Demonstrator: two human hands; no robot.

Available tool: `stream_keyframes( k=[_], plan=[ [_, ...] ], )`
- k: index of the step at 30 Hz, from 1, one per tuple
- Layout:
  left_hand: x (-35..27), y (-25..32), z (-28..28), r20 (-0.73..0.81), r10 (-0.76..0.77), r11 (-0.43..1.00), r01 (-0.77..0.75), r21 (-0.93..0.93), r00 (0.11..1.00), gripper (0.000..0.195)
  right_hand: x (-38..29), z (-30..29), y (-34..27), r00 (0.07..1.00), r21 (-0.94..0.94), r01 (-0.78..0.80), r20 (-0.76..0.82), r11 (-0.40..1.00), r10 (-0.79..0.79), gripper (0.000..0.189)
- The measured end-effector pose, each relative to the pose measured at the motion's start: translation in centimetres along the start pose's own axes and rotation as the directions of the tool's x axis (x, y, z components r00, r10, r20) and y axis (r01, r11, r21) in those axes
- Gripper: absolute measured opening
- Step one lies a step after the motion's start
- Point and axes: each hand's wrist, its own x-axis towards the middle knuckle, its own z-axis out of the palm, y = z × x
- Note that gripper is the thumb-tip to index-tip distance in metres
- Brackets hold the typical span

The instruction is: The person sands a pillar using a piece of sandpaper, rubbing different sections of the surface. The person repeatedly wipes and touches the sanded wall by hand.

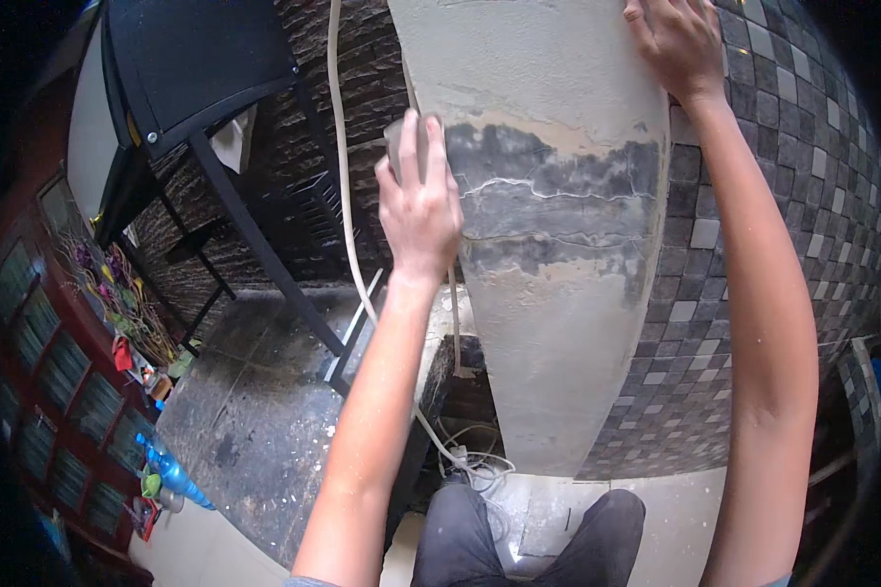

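A plastered wall column [550, 352] with cracks and a band of dark grey patches rises before me. My left hand [420, 198] grips a flat greyish block [393, 139], perhaps a sanding block, at the column's left edge; what it is made of I cannot tell. At the top right my right hand [679, 44] lies against the column's right edge beside the mosaic tiles [763, 95], its fingertips partly cut off by the picture's rim. Nothing shows in it.
A white cable [343, 161] hangs left of the column and coils near my knees. Further left stand a black metal-framed piece of furniture [213, 66], a dusty dark slab [264, 411], a blue plastic bottle [172, 473] and dried flowers [117, 293].
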Motion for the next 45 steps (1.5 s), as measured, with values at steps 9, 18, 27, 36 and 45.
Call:
stream_keyframes(
  k=[9, 18, 27, 36, 45],
  plan=[
    [1.4, 0.6, -0.4, 0.056, -0.098, 0.995, 0.099, -0.013, 0.994, 0.049, 0.1, 0.0, 0.0, 1.0, 0.028, -0.025, -0.001, 0.999, 0.025, 0.032],
    [1.8, 0.3, 0.2, 0.007, -0.105, 0.994, 0.105, -0.028, 0.994, 0.046, -0.2, 0.1, -0.2, 1.0, 0.043, -0.017, -0.003, 0.999, 0.017, 0.029],
    [2.8, 0.1, 0.1, 0.03, -0.091, 0.994, 0.093, -0.066, 0.995, 0.047, -0.2, 0.2, -0.4, 1.0, 0.066, -0.008, -0.017, 0.998, 0.009, 0.029],
    [4.0, 0.3, 0.1, 0.056, -0.12, 0.985, 0.126, -0.121, 0.991, 0.047, -0.1, 0.1, -0.2, 0.999, 0.052, -0.043, 0.008, 0.998, 0.043, 0.034],
    [2.9, -1.0, -0.1, 0.01, -0.002, 0.998, 0.003, -0.062, 1.0, 0.048, -0.5, -0.1, -0.3, 1.0, 0.031, -0.024, 0.005, 0.999, 0.024, 0.033]
  ],
)
